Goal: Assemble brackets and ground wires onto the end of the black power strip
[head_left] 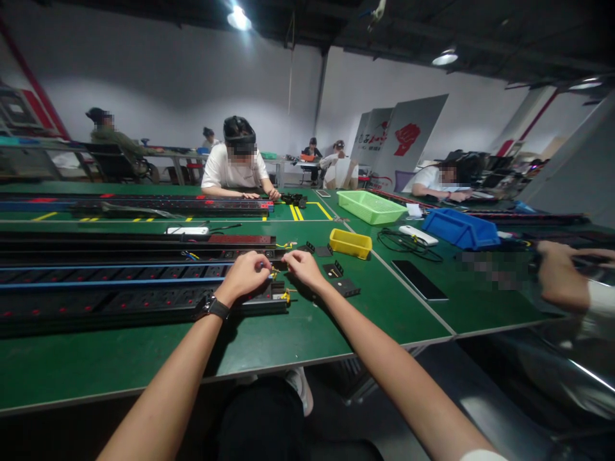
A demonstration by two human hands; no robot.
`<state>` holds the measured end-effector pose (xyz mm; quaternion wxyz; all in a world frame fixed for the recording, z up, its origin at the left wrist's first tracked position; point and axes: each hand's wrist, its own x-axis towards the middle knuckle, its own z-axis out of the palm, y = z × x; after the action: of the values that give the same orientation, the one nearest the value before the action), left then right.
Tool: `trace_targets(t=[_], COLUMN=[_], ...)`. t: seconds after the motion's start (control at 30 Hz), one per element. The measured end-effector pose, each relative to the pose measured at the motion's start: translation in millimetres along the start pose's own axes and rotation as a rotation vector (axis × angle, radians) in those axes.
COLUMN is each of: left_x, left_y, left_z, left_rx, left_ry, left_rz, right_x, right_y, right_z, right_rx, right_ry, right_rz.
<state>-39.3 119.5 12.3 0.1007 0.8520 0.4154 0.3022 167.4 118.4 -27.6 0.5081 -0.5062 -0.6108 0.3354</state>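
My left hand (pixel 246 276), with a dark watch at the wrist, is over the right end of the long black socket strips. Its thumb and fingers are pinched together, and what they hold is hidden. Close beside it, my right hand (pixel 303 269) is also pinched; anything in its fingertips is too small to name. Short yellow wires (pixel 275 271) show between the hands. The nearest socket strip (pixel 144 299) has red dots along it and yellow wires (pixel 287 296) at its end. Small black end pieces (pixel 346 287) lie right of my right hand.
A yellow tray (pixel 350 243), a green basket (pixel 369 206) and a blue bin (pixel 460 228) stand to the right. A dark phone (pixel 419 280) and a white power bank (pixel 418 235) with black cable lie nearby. Co-workers sit across the table, and another person's hand (pixel 562 275) is at right.
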Motion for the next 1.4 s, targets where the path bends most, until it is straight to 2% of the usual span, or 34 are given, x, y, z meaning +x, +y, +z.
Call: trace_targets(t=[0.5, 0.93, 1.3, 1.4], left_x=[-1, 0, -1, -1], left_y=[-1, -1, 0, 0], left_z=[1.6, 0.5, 0.9, 1.4], left_rx=[0.043, 0.075, 0.064, 0.051], left_ry=[-0.093, -0.198, -0.187, -0.169], left_rz=[-0.006, -0.003, -0.025, -0.046], right_x=[0, -3, -3, -2], right_y=[0, 4, 9, 8], right_z=[-2, -2, -5, -5], right_rx=[-0.149, -0.236, -0.203, -0.193], right_ry=[0.008, -0.164, -0.337, -0.346], right_rz=[-0.005, 0.127, 0.075, 0.057])
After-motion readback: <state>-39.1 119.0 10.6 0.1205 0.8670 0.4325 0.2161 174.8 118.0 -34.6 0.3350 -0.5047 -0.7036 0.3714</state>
